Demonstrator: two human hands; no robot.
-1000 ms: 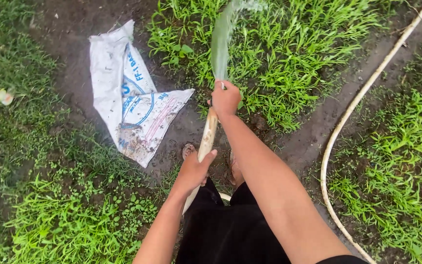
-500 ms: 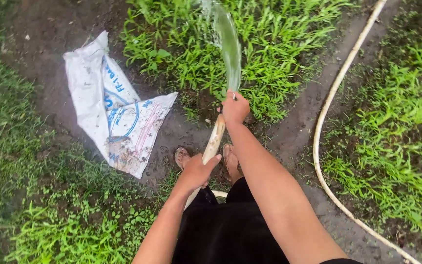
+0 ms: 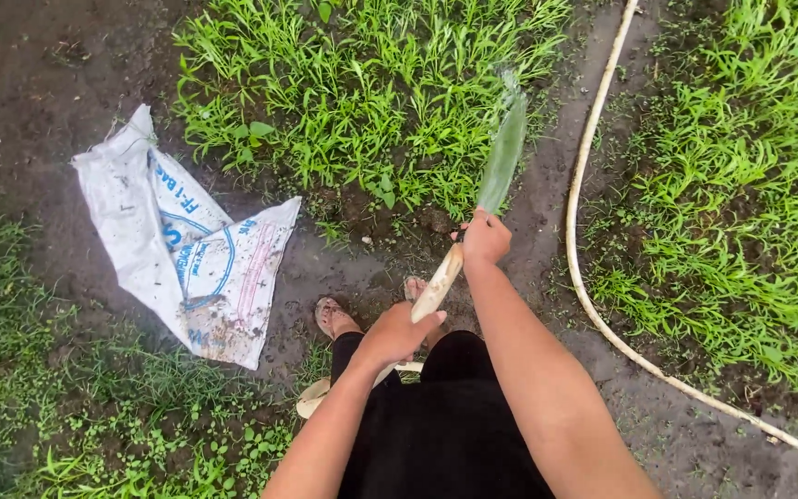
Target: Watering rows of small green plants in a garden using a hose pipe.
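My right hand (image 3: 486,237) grips the mouth of a cream garden hose (image 3: 439,285), with a finger pressed over the opening. A flat fan of water (image 3: 503,152) sprays from it up and to the right over a patch of young green plants (image 3: 362,88). My left hand (image 3: 396,334) holds the same hose lower down, near my waist. My two feet (image 3: 334,317) in sandals stand on wet dark soil just below the hose end.
A dirty white woven sack (image 3: 182,245) with blue print lies flat on the mud at left. The rest of the hose (image 3: 593,277) curves along the muddy path at right. More green plants (image 3: 750,176) grow at right, low weeds at lower left.
The water fan has swung from upper left to upper right. Both hands and the hose end shifted right and lower in view, and the sack slid left in the frame.
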